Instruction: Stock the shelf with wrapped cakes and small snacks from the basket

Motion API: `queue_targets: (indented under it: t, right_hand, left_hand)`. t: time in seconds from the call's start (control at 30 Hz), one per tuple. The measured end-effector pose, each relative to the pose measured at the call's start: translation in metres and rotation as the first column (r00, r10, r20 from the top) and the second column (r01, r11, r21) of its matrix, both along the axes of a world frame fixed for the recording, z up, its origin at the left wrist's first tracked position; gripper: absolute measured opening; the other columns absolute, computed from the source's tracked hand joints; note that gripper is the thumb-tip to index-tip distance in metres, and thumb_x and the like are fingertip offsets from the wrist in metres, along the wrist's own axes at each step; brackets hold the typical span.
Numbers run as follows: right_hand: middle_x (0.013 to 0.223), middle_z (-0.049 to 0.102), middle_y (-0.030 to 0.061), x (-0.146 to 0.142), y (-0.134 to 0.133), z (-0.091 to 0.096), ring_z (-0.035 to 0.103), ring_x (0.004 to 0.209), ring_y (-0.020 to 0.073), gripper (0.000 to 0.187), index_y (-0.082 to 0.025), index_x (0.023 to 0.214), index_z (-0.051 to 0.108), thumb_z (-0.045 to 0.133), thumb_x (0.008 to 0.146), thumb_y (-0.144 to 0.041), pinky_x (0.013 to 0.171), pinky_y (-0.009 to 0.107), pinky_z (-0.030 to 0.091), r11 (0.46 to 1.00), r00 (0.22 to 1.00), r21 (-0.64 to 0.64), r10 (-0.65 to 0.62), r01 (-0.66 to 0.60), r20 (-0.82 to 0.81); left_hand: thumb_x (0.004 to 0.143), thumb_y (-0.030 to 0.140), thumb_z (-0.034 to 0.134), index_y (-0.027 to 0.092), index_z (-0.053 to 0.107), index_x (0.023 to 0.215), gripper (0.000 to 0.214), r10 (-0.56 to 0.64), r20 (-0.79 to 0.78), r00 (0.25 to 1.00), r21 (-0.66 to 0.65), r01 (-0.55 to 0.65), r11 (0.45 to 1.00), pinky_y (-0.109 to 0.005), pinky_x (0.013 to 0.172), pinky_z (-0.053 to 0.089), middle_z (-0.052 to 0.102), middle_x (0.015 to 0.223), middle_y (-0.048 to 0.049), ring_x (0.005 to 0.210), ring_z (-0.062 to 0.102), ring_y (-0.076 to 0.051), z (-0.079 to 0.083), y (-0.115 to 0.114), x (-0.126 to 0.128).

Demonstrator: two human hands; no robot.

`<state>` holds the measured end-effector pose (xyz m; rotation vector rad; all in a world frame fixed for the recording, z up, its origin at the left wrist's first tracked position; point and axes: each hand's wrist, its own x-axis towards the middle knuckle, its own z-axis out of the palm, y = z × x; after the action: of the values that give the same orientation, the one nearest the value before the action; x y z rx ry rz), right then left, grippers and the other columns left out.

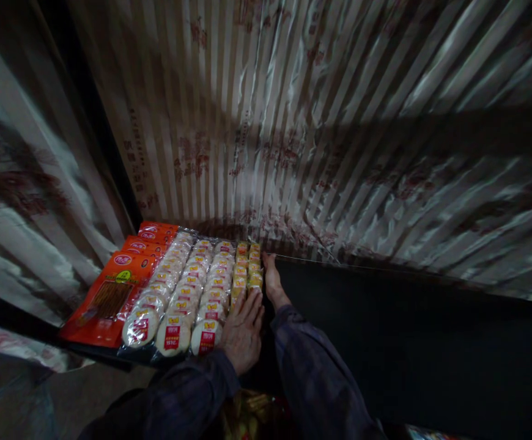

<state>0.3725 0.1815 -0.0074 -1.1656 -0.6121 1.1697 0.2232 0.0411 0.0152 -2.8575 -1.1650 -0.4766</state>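
Observation:
My left hand (pixel 244 333) lies palm down with its fingers stretched out over the near end of the small yellow packets (pixel 241 269), which stand in two narrow rows. Against the right side of those packets, farther back, rests my right hand (pixel 273 280), its fingers extended and partly hidden. Left of the yellow packets, several white round rice crackers (pixel 172 335) in clear wrappers with red labels stand in three rows. Orange-red snack bags (pixel 110 293) overlap at the far left, the front one with a window showing brown sticks.
All the packets sit on a dark shelf (pixel 385 342) that stretches right. Striped, printed sheeting (pixel 293 122) hangs behind it and at the left. Below the front edge, between my forearms, yellowish goods (pixel 252 415) show dimly. A thin line runs along the shelf's back.

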Motion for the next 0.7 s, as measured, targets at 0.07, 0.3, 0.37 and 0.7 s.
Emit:
queue_targets:
  t: [0.07,0.3,0.37,0.7]
  right_hand:
    - [0.147,0.055,0.0034,-0.001,0.001,0.000,0.046,0.141,0.0192,0.062,-0.019,0.135,0.061,0.034,0.098,-0.061,0.122,0.036,0.029,1.000,1.000,-0.028,0.003,-0.003,-0.011]
    - [0.148,0.055,0.0022,-0.009,-0.005,0.008,0.046,0.141,0.0196,0.059,-0.021,0.135,0.062,0.040,0.096,-0.060,0.121,0.036,0.032,0.999,1.000,-0.050,-0.008,0.008,-0.003]
    - [0.151,0.051,0.0025,-0.009,-0.011,0.010,0.042,0.144,0.0193,0.062,-0.020,0.138,0.059,0.038,0.097,-0.061,0.122,0.036,0.030,0.998,0.998,-0.022,-0.054,0.054,-0.012]
    - [0.143,0.059,0.0140,-0.010,-0.099,-0.007,0.054,0.134,0.0220,0.063,-0.015,0.126,0.061,0.039,0.093,-0.064,0.117,0.043,0.038,0.961,0.959,0.000,-0.276,0.277,0.063]
  left_hand:
    - [0.093,0.033,0.045,0.007,0.058,0.137,0.053,-0.008,-0.003,1.000,-0.001,0.008,1.000,-0.052,0.126,0.003,0.038,0.157,-0.0182,0.151,0.028,-0.032,0.000,0.001,0.000]
    - [0.092,0.031,0.046,0.006,0.060,0.134,0.051,-0.007,-0.024,1.000,0.054,0.008,0.999,-0.049,0.127,0.003,0.041,0.155,-0.0190,0.150,0.029,-0.030,0.004,0.001,-0.001]
    - [0.091,0.032,0.049,0.008,0.059,0.135,0.051,-0.019,-0.019,1.000,0.053,0.020,0.998,-0.051,0.127,0.003,0.041,0.155,-0.0196,0.151,0.028,-0.031,0.005,0.001,-0.002]
    - [0.095,0.028,0.045,0.004,0.059,0.129,0.044,-0.081,0.061,0.995,-0.035,0.083,0.996,-0.054,0.126,0.017,0.038,0.157,-0.0213,0.154,0.018,-0.030,0.010,-0.055,-0.014]
